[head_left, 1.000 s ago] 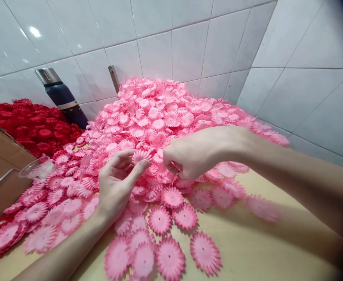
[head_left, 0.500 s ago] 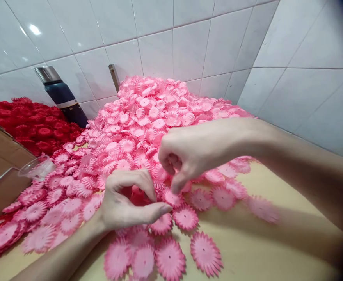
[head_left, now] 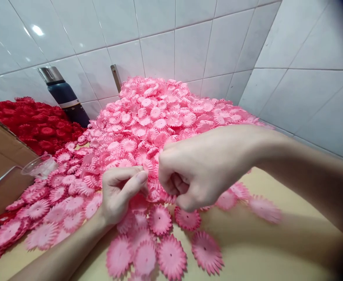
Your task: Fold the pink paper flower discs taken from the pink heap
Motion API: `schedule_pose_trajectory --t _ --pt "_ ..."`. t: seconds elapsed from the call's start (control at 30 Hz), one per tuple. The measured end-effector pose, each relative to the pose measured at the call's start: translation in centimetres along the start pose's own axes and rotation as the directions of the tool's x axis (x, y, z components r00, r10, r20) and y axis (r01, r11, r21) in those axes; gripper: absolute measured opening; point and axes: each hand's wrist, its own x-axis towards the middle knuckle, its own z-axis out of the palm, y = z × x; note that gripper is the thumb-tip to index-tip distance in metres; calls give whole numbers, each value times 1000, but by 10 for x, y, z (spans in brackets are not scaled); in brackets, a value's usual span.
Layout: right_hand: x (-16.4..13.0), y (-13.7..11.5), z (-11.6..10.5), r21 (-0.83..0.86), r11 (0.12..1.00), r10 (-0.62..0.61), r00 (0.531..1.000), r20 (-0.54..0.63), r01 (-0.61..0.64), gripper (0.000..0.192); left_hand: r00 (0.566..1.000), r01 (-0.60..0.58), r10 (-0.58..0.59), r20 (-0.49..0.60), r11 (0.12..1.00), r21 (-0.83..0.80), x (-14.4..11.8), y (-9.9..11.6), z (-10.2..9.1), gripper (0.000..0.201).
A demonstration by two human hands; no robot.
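My left hand is closed, thumb pressed against the bent index finger at the foot of a big heap of pink petal discs. Whatever its fingertips pinch is hidden or too small to name. To its right, my right hand is curled with the thumb close to the fingers, low over the loose discs; I cannot make out what it holds. Below the hands, several fringed pink discs with small centre holes lie flat, among them one disc in front and another disc to its right.
At the left are a heap of red petal discs, a dark blue bottle leaning by the wall, a clear plastic cup and a cardboard box. White tiled walls close off the back and right of the yellowish tabletop.
My left thumb has lifted and closed onto the index finger, shutting the gap between them. My right hand has come slightly lower, over the loose discs.
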Motion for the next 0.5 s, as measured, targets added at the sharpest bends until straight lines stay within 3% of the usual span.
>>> schedule_pose_trajectory --t 0.13,0.23,0.37,0.5 --pt "10 -7 8 -9 989 -144 989 42 144 20 998 -5 2 -62 999 -50 0 -1 -1 40" --pt "15 -8 11 -8 985 -169 980 100 171 18 997 -21 15 -74 997 -76 1 -1 0 41" --pt "10 -8 9 -38 999 -3 1000 22 4 23 996 -19 14 -83 998 -55 2 0 1 41" --pt "9 -15 17 -92 978 196 977 81 -189 26 997 -41 38 -60 998 -43 2 0 1 40"
